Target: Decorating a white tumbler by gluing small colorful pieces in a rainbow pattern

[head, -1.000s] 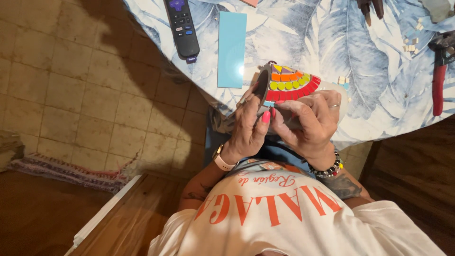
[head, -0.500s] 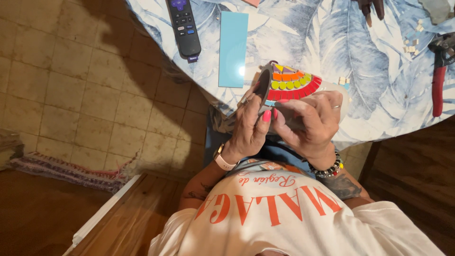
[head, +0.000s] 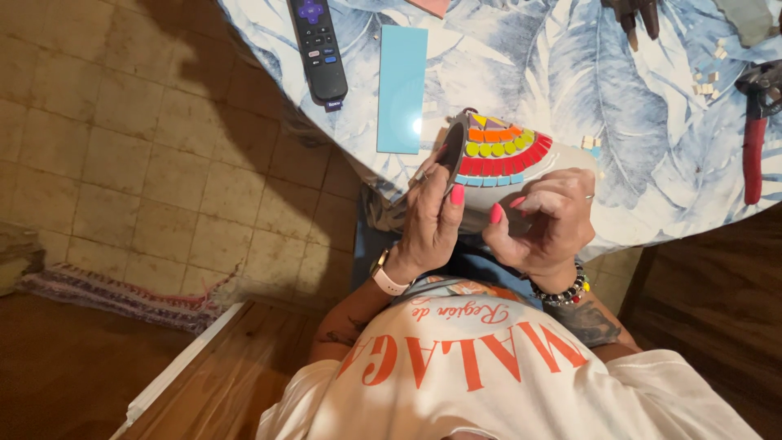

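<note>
My left hand (head: pixel 428 224), with a watch on the wrist, grips the dark left rim of a mosaic piece (head: pixel 497 151). The piece is a pale base set with curved rows of orange, yellow, red and blue tiles. It is held at the edge of the table. My right hand (head: pixel 546 220), with a ring and a beaded bracelet, holds the lower right part of the piece. Its fingers are curled over the pale base. Whether they also pinch a small tile, I cannot tell.
The table wears a blue leaf-print cloth (head: pixel 570 73). A black remote (head: pixel 318 49) and a light blue rectangular tile (head: pixel 402 88) lie on it at the left. Red-handled nippers (head: pixel 756 147) and small tile bits (head: pixel 707 77) are at the right. The tiled floor (head: pixel 163 163) is to the left.
Almost nothing: both hands stay on the mosaic piece and have only shifted slightly.
</note>
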